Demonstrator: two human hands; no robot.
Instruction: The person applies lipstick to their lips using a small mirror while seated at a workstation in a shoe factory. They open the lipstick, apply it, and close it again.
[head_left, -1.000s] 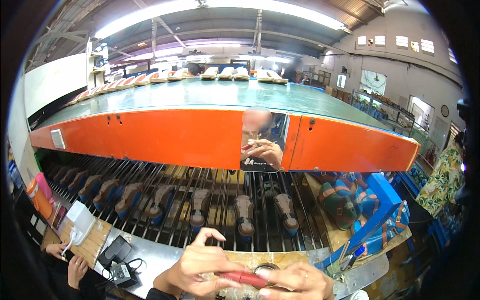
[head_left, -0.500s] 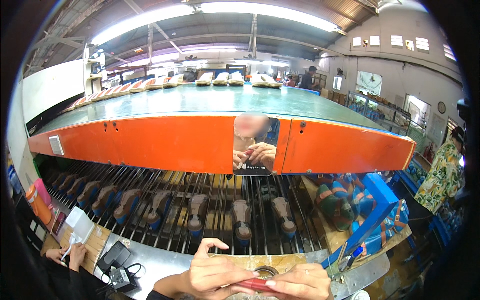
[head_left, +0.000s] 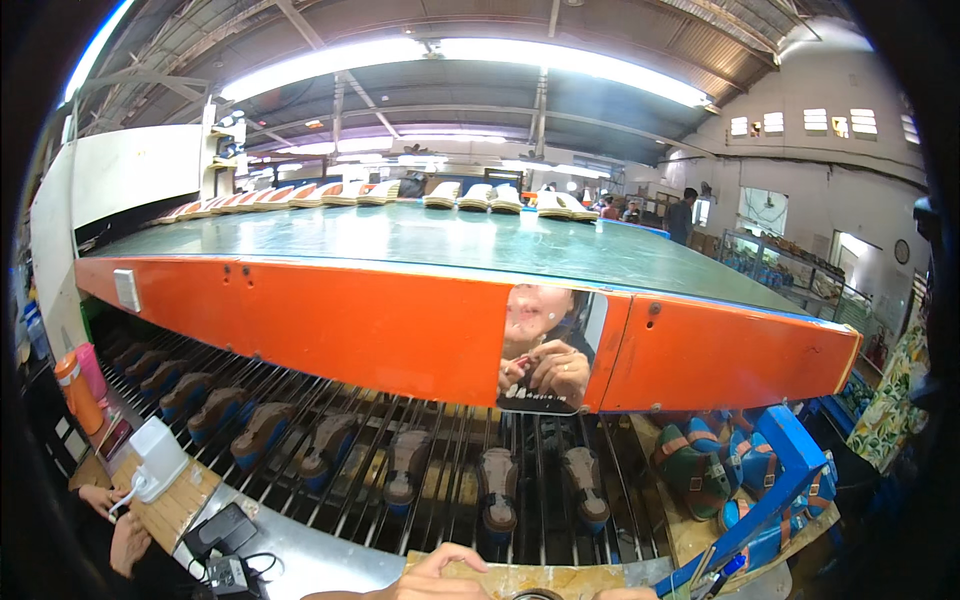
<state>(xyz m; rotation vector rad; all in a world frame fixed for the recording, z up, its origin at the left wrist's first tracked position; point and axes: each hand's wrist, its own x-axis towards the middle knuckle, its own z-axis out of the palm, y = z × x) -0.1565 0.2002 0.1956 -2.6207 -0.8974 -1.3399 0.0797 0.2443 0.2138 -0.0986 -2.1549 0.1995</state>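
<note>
My left hand [head_left: 440,577] shows at the lower edge, its index finger bent and its other fingers cut off. Only a sliver of my right hand [head_left: 627,594] is in view, to its right. The mirror [head_left: 548,398] on the orange panel reflects both hands raised and pinching a narrow red item [head_left: 523,361]; its exact kind is unclear. Directly, the item is out of view. Between my hands, a round dark-rimmed thing [head_left: 537,594] lies on the yellowish board [head_left: 570,577].
Shoes [head_left: 498,490] sit on metal rollers [head_left: 445,500] below a green belt [head_left: 330,235] carrying soles. A blue bar [head_left: 745,520] and blue-green shoes [head_left: 690,470] stand right. At lower left, another person's hand [head_left: 130,542] is near a white container [head_left: 158,455] and black devices [head_left: 228,575].
The view has tilted upward, so my hands and the red item have sunk toward or past the lower edge. In the mirror, both hands still hold the red item.
</note>
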